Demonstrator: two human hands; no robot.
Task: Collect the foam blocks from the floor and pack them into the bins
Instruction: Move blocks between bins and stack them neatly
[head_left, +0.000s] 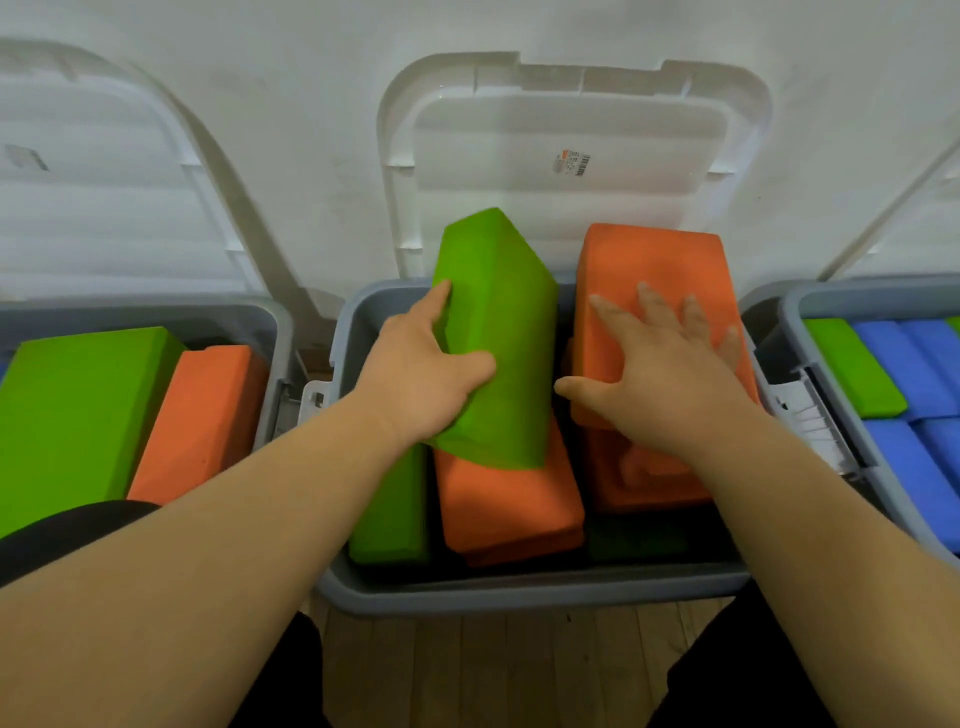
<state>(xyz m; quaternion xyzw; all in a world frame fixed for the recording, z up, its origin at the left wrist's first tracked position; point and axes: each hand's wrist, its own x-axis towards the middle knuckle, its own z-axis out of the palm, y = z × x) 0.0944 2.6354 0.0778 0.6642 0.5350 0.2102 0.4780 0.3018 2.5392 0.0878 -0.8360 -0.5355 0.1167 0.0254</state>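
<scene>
A grey bin (519, 590) stands straight ahead of me, holding several green and orange foam blocks. My left hand (423, 371) grips a tilted green block (506, 312), thumb across its front face and fingers round its left edge. This block leans over an orange block (506, 506) lying in the bin. My right hand (660, 364) lies flat with spread fingers on a large orange block (654, 260) that sticks up out of the bin's right side. Another green block (389, 514) stands on edge at the bin's left wall.
The bin's white lid (571, 150) leans open against the white wall. A left bin (260, 322) holds green and orange blocks. A right bin (831, 410) holds blue and green blocks. Wooden floor (493, 670) shows between my knees.
</scene>
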